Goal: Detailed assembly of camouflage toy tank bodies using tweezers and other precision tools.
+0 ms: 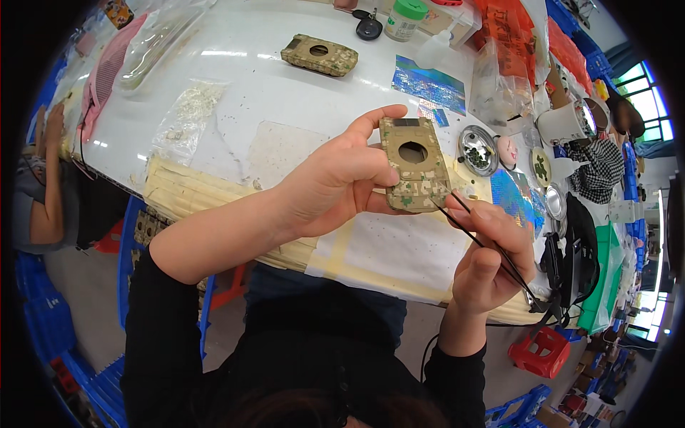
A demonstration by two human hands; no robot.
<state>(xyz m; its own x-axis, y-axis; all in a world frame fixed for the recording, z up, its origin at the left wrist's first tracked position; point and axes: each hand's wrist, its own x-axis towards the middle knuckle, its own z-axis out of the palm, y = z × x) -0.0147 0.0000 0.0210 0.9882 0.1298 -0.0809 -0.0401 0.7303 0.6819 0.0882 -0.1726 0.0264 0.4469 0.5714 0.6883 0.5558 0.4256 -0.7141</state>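
My left hand [342,178] grips a camouflage-painted model tank hull [412,171] with a round hole in its top, held up over the table's near edge. In my right hand [496,260] is a pair of black tweezers [474,234], pinched between thumb and fingers. Their tips meet the lower right end of the hull; whether they hold a small part there is too fine to tell. A second camouflage hull [319,55] lies farther back on the white table. Right of the held hull stands a round metal dish [478,150] with small dark green pieces.
White paper [392,250] lies under my hands. Shiny blue sheets [428,84], a green-lidded jar [405,20] and a clear bag of pale bits [189,114] lie around. A black bag [574,250] sits at the right edge. Another person's arm [48,182] rests at far left.
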